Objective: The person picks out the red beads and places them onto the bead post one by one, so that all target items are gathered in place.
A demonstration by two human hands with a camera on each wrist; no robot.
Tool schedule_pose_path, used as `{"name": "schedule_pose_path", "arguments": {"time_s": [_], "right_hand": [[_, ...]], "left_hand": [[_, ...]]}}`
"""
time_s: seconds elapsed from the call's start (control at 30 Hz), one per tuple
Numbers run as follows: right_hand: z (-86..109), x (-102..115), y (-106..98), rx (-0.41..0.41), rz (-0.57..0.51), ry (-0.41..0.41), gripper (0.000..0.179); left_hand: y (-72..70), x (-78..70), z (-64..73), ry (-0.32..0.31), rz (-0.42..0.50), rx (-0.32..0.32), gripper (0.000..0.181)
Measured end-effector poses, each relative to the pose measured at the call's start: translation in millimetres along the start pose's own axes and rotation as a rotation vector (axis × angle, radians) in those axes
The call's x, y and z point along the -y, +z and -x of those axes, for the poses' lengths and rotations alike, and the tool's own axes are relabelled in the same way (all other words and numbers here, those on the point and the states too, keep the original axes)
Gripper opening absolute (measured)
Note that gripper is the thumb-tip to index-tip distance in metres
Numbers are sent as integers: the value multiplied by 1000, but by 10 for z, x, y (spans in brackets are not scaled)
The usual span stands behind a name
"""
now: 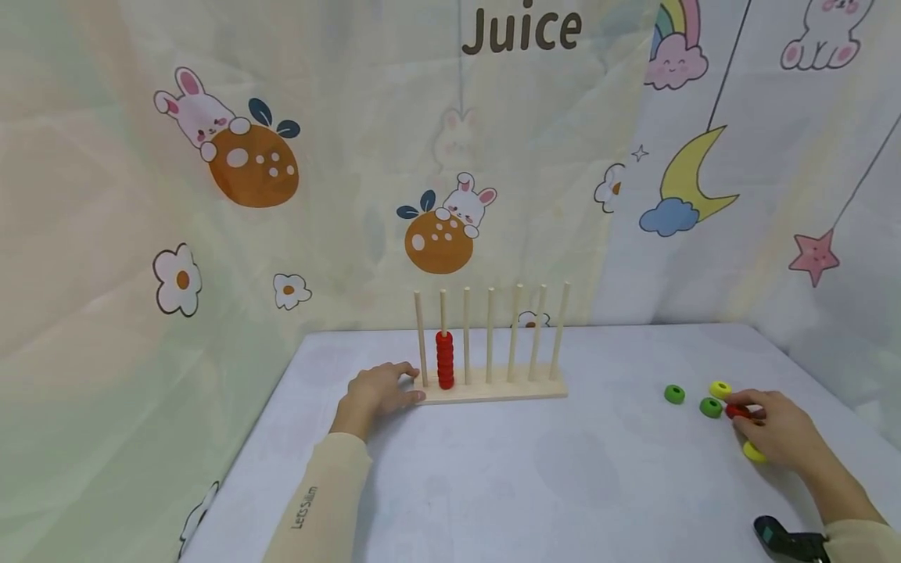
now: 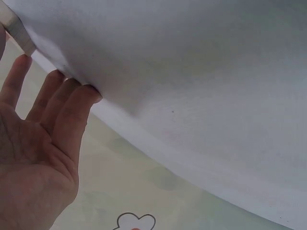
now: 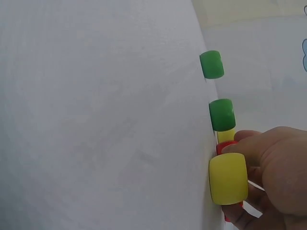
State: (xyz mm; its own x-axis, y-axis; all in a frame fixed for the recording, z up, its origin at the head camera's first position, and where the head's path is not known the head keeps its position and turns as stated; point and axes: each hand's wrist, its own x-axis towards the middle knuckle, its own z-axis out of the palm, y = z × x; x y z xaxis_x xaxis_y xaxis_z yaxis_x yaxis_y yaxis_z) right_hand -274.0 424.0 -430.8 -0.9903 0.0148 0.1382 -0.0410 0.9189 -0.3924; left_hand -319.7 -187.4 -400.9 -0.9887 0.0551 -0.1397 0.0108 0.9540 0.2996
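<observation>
A wooden peg stand (image 1: 493, 392) with several upright rods stands toward the back of the table. Several red beads (image 1: 445, 361) are stacked on its second rod from the left. My left hand (image 1: 380, 391) holds the stand's left end, thumb at the front edge and index finger behind; in the left wrist view a fingertip meets the wood (image 2: 21, 36). At the right, my right hand (image 1: 777, 430) pinches a red bead (image 1: 737, 410) low over the table. Close by lie two green beads (image 1: 711, 407) and two yellow beads (image 1: 753, 452). Fingers partly hide more red beneath the hand.
A white cloth covers the table (image 1: 493, 485). Behind it hangs a printed curtain (image 1: 338, 195) with rabbits and flowers. A black device (image 1: 788, 539) sits by the right wrist. The table's left edge runs beside the left forearm.
</observation>
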Motion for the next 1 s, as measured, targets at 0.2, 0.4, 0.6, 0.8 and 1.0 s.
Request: {"name": "schedule_pose_path", "arguments": {"time_s": [0.2, 0.4, 0.6, 0.8, 1.0], "right_hand": [[-7, 15, -23, -2, -5, -22, 34], [57, 53, -100, -56, -1, -36, 35], [55, 234, -167, -128, -48, -73, 34], [52, 481, -163, -192, -91, -139, 29], [40, 687, -178, -222, -118, -175, 24]], "left_hand": [[-16, 24, 8, -4, -2, -8, 53], [14, 11, -13, 9, 6, 8, 55], [4, 1, -2, -6, 4, 1, 54], [-8, 17, -9, -7, -8, 0, 55], [-25, 16, -16, -2, -2, 8, 55]]}}
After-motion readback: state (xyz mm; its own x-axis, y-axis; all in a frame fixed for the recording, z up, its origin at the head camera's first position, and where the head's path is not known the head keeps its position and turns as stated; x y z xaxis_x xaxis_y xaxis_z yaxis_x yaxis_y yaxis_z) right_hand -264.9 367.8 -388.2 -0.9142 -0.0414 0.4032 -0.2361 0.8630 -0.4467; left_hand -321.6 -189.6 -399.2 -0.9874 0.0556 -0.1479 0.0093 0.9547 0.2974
